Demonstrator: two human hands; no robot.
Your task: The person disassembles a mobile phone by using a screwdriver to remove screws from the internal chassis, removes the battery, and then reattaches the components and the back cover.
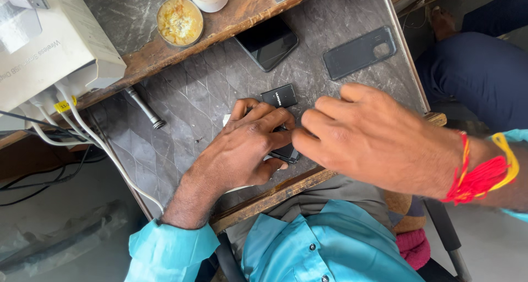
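Left hand (247,150) presses a flat black glossy device (287,152) onto the dark marble-patterned worktop (187,100) near its wooden front edge, fingers curled over it; right hand (368,136), half-curled, touches its edge.

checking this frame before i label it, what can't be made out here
Head view only:
- Dark device: mostly covered by left hand and right hand; its kind is unclear.
- White box: cut off by the left edge.
- Small black part: too small to identify.
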